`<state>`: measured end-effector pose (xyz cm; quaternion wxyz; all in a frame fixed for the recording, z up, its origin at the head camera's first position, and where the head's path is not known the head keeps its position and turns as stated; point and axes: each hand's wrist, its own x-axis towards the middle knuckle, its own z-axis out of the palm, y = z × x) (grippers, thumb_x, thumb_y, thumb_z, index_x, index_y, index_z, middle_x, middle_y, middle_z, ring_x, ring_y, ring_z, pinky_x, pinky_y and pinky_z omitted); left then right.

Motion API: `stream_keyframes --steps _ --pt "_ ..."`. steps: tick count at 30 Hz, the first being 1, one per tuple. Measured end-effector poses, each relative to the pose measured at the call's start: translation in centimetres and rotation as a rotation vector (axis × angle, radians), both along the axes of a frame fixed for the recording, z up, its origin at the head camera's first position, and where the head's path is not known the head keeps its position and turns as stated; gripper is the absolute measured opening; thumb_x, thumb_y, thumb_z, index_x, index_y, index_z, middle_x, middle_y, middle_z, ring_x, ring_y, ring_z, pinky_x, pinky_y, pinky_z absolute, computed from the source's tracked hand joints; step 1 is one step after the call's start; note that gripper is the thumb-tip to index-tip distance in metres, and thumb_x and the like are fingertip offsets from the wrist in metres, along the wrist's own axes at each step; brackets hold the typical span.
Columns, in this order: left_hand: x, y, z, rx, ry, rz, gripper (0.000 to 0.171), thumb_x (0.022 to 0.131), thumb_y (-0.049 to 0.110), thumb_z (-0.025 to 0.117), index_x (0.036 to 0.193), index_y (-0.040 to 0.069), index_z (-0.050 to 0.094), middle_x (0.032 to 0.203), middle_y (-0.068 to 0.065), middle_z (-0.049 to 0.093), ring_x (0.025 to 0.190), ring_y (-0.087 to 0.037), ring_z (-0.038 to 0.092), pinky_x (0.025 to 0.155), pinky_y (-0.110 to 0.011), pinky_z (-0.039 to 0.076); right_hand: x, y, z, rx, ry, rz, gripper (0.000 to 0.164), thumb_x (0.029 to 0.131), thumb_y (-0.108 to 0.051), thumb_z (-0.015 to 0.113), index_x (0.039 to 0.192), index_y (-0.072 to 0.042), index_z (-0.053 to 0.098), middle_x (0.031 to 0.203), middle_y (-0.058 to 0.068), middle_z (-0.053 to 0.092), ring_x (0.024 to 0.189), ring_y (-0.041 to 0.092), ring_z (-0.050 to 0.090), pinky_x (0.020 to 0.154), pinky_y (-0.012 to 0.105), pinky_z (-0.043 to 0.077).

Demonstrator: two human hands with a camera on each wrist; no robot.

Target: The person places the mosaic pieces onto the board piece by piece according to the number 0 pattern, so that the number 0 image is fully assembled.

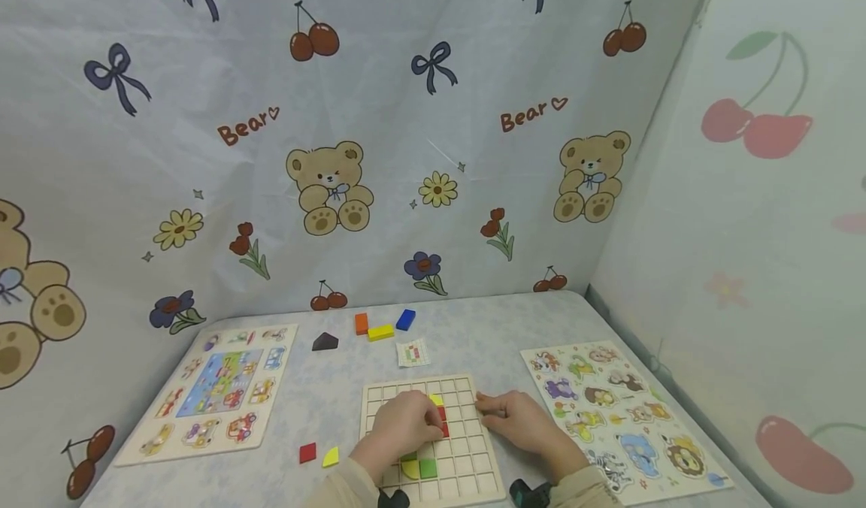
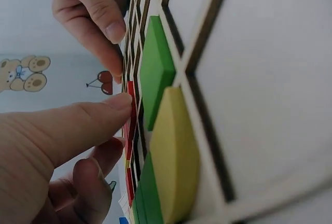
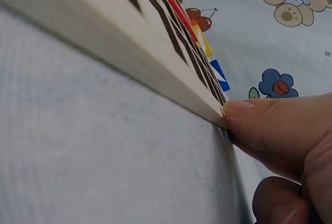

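A wooden grid board (image 1: 467,467) lies on the table before me. Over its middle my left hand (image 1: 404,424) holds a red tile (image 2: 128,125) between thumb and fingers, low at the grid; the hand covers part of the board. Another red tile (image 2: 129,185) and a yellow piece (image 1: 436,400) sit just beyond. Nearer me on the board are a green square tile (image 1: 428,468) and a yellow rounded piece (image 1: 410,470). My right hand (image 1: 517,419) grips the board's right edge, its thumb (image 3: 241,108) on the rim.
Left of the board lie a red square (image 1: 307,452) and a yellow quarter-round (image 1: 330,457). Behind it are a pattern card (image 1: 413,352), a blue block (image 1: 406,319), a yellow block (image 1: 381,332), an orange block (image 1: 361,323) and a dark piece (image 1: 325,341). Picture puzzles (image 1: 277,388) (image 1: 595,376) flank the board.
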<state>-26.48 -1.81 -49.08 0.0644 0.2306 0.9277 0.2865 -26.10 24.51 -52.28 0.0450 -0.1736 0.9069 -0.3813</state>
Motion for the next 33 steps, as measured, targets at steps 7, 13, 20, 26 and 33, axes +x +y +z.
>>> stream_keyframes --steps 7,13,20,26,33 --pt "0.3 -5.8 1.6 0.042 -0.014 0.138 0.014 0.09 0.031 0.079 0.101 0.023 0.081 0.105 0.009 0.071 0.107 -0.023 0.067 0.086 -0.049 0.056 -0.1 -0.5 0.0 -0.006 -0.025 -0.004 0.034 0.097 -0.024 0.072 0.13 -0.013 0.072 0.145 0.003 0.061 0.137 0.037 0.054 0.107 0.057 0.044" --pt "1.5 -13.1 2.0 0.015 -0.062 0.37 0.02 0.089 0.029 0.08 0.108 0.021 0.078 0.108 0.005 0.073 0.086 -0.017 0.065 0.075 -0.041 0.055 -0.1 -0.5 0.0 0.01 -0.043 -0.023 0.034 0.097 -0.025 0.072 0.129 -0.014 0.073 0.145 0.002 0.061 0.137 0.036 0.054 0.108 0.057 0.044" --pt "2.6 -17.8 0.6 0.021 -0.126 0.449 0.039 0.083 0.037 0.085 0.116 0.019 0.075 0.112 0.003 0.073 0.086 -0.013 0.063 0.076 -0.04 0.055 0.2 0.3 0.2 0.046 -0.01 -0.046 0.035 0.096 -0.024 0.073 0.129 -0.013 0.073 0.144 0.003 0.063 0.137 0.038 0.054 0.107 0.058 0.044" --pt "2.7 -19.2 -0.3 -0.013 -0.179 0.369 0.05 0.074 0.027 0.091 0.119 0.02 0.071 0.102 0.003 0.068 0.083 -0.016 0.057 0.075 -0.038 0.051 0.2 0.3 0.3 -0.01 -0.014 -0.016 0.036 0.096 -0.025 0.073 0.13 -0.011 0.072 0.144 0.008 0.061 0.136 0.041 0.053 0.106 0.058 0.045" --pt "2.9 -19.8 -0.5 0.017 -0.15 0.372 0.037 0.076 0.013 0.086 0.11 0.018 0.072 0.095 0.005 0.068 0.078 -0.016 0.055 0.07 -0.034 0.048 0.1 -0.1 0.0 -0.01 -0.014 -0.016 0.036 0.096 -0.025 0.073 0.129 -0.013 0.073 0.145 0.006 0.061 0.138 0.04 0.053 0.107 0.058 0.044"
